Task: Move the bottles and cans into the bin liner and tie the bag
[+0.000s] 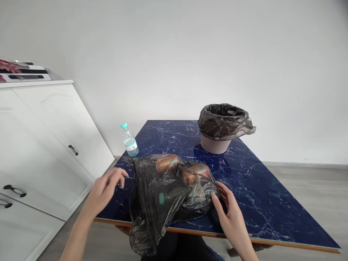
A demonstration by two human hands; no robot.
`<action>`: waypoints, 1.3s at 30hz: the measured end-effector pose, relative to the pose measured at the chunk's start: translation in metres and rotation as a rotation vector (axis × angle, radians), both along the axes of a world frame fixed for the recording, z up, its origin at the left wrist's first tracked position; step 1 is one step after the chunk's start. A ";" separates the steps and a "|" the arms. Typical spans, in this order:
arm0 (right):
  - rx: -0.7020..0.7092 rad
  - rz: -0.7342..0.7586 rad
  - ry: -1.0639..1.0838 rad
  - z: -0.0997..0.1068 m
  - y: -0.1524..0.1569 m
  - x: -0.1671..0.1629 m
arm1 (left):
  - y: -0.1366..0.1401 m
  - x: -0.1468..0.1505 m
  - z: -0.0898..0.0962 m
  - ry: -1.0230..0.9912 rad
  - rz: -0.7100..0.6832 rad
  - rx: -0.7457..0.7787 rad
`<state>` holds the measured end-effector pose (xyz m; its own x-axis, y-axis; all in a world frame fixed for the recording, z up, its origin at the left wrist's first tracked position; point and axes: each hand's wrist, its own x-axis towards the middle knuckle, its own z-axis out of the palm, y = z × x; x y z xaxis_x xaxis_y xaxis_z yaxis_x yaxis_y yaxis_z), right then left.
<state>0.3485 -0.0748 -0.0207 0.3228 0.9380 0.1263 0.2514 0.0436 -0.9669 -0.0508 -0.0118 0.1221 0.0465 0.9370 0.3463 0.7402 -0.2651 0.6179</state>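
Note:
A dark, half-transparent plastic bag [160, 197] lies at the near edge of the blue marbled table [252, 188], stuffed with cans and packaging that show through it. Part of the bag droops over the table's front edge. My right hand [230, 215] rests against the bag's right side, fingers touching the plastic. Left of the bag, my left hand [104, 190] hovers with its fingers loosely apart and nothing in it.
A pink bin lined with a dark bag [221, 127] stands at the far right of the table. A small water bottle with a teal cap [129, 140] stands at the table's far left edge. White cabinets [40, 145] stand on the left.

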 end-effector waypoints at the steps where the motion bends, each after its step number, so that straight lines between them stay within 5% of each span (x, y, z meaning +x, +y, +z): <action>1: 0.004 0.006 -0.001 0.000 0.000 0.000 | -0.014 0.003 -0.003 0.084 -0.098 -0.109; 3: 0.009 0.013 -0.005 0.000 0.000 0.000 | -0.032 0.010 -0.010 0.208 -0.253 -0.210; 8: -0.007 0.017 -0.008 0.001 -0.001 0.001 | -0.047 0.038 -0.027 0.265 -0.410 -0.167; 20: -0.021 0.000 0.030 0.003 -0.001 0.003 | -0.027 0.083 -0.058 0.371 -0.296 -0.203; 29: 0.032 0.009 0.082 -0.002 -0.001 0.004 | -0.034 0.045 -0.049 0.044 -0.206 -0.138; 36: 0.085 -0.180 0.113 0.002 -0.001 0.007 | -0.045 0.012 -0.046 -0.358 0.161 -0.072; 39: 0.065 -0.299 0.122 0.006 -0.003 0.008 | -0.043 0.015 -0.031 -0.703 0.262 0.145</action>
